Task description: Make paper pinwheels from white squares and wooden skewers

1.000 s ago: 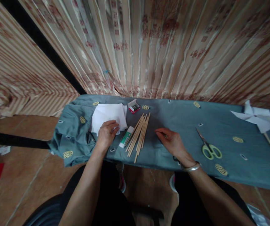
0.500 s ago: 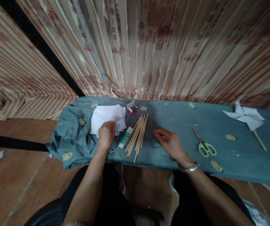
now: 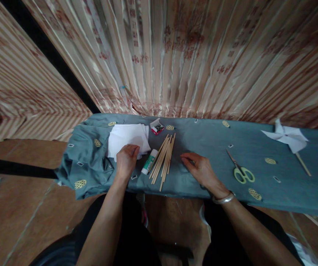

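My left hand (image 3: pixel 127 159) is closed at the near edge of a stack of white paper (image 3: pixel 127 136), thumb and forefinger pinched on the top sheet. Beside it lies a glue stick (image 3: pixel 149 162) with a green and white label. A bundle of thin wooden sticks (image 3: pixel 164 157) fans out between my hands. My right hand (image 3: pixel 199 167), with a silver bangle at the wrist, rests on the cloth right of the sticks. Its fingers are drawn together with nothing visible in them. Behind the sticks sits a small open red-and-white box (image 3: pixel 157 127) with small dark items inside.
Scissors (image 3: pixel 241 171) with green handles lie right of my right hand. A white paper pinwheel (image 3: pixel 288 136) on a stick is at the far right. A grey-green patterned cloth (image 3: pixel 203 133) covers the narrow table, and a pleated curtain (image 3: pixel 175 66) hangs behind it.
My left hand has shifted slightly right along the paper. The lifted near corner of the top sheet now lies flatter. My right hand stays put.
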Tool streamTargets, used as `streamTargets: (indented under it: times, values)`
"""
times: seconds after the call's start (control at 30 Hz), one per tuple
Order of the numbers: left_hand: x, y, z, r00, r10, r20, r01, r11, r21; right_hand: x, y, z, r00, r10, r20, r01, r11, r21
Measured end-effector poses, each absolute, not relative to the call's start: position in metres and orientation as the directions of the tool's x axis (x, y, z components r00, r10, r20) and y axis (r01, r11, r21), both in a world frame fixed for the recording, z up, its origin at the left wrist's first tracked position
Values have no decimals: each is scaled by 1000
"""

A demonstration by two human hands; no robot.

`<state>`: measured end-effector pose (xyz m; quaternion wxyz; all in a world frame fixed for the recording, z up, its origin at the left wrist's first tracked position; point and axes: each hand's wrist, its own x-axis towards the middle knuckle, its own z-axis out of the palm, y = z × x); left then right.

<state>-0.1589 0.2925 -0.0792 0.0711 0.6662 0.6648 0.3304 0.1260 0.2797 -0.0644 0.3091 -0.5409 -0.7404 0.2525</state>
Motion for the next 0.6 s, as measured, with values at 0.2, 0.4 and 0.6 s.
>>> streamTargets:
  times: [0.2, 0.4, 0.6]
  values:
    - [-139, 276, -73, 14, 937, 350, 788, -226, 573, 116, 272, -65, -267, 947, 182, 623, 313, -717]
    - [-105, 267, -69, 133, 903, 409, 698, -378, 608, 105, 269, -48, -262, 942, 208, 580, 326, -747]
    - [-72, 260, -71, 371, 842, 392, 598, -540, 593, 100, 248, 29, -150, 963, 226, 493, 271, -827]
